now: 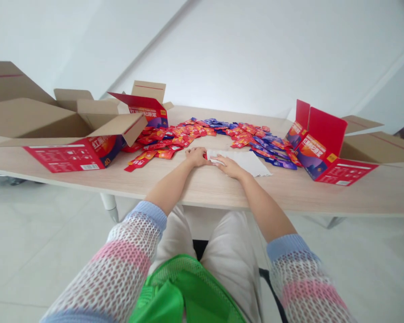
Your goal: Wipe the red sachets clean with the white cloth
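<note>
A flat white sheet [251, 162] with a jagged right edge lies on the table in front of me; it looks like paper or a pouch. At its left end, my left hand [196, 157] rests with curled fingers beside a small bit of red. What those fingers hold is hidden. My right hand [229, 167] lies on the sheet, its fingers stretched out toward the left hand. Close by on the left are red sachets [164, 154], and purple and red sachets [272, 154] lie on the right. The sachets form an arc behind both hands.
A large open red carton [67, 157] stands at the left, with a smaller open red carton [150, 114] behind it. Another open red carton [326, 157] is at the right, its flaps spread. The table's front edge [218, 206] runs just before my lap.
</note>
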Demonstrator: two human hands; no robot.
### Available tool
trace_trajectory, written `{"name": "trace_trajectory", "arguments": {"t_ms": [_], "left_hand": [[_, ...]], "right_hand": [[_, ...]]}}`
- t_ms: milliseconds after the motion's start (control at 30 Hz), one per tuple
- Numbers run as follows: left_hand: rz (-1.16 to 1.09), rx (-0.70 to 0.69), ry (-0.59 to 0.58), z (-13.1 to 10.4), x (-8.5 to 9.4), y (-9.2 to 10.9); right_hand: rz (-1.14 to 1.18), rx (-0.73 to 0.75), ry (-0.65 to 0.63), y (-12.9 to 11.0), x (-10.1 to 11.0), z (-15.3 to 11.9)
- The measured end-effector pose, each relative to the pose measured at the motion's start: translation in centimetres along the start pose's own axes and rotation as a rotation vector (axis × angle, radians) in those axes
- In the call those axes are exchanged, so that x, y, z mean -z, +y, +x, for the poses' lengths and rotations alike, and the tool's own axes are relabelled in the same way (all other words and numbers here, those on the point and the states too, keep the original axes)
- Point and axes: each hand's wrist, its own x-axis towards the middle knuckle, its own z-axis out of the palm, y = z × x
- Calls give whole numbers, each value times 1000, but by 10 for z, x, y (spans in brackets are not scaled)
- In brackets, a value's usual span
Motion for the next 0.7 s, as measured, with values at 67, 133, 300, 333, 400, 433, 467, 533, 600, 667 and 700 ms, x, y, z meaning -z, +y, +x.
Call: {"name": "trace_trajectory", "arguments": {"t_ms": [67,133,300,333,400,433,467,533,600,667,700], "left_hand": [[2,-7,-5,-1,2,1],[-6,-7,-9,-2,2,1],[-38,-8,3,2,1,1],[-40,-5,11,2,1,1],[-44,5,28,3,0,1],[-46,11,31,3,0,1],[-48,15,29,3,1,1],[-50,20,9,3,1,2],[-46,23,-9,2,3,2],[-43,24,-13,1,4,3],[-45,17,-11,0,5,3]], "right_hand": [[29,-45,93,1,4,0],[1,-121,168,2,7,0],[-102,-228,211,10,14,-2],[-125,-253,216,12,15,-3],[-174,-316,234,17,18,-4],[-196,-350,245,19,19,-5],[-213,-381,256,21,19,-6],[-230,-431,276,24,19,-7],[-224,-450,311,26,18,-7],[-195,-426,379,26,17,-7],[-171,-397,416,25,17,-7]]}}
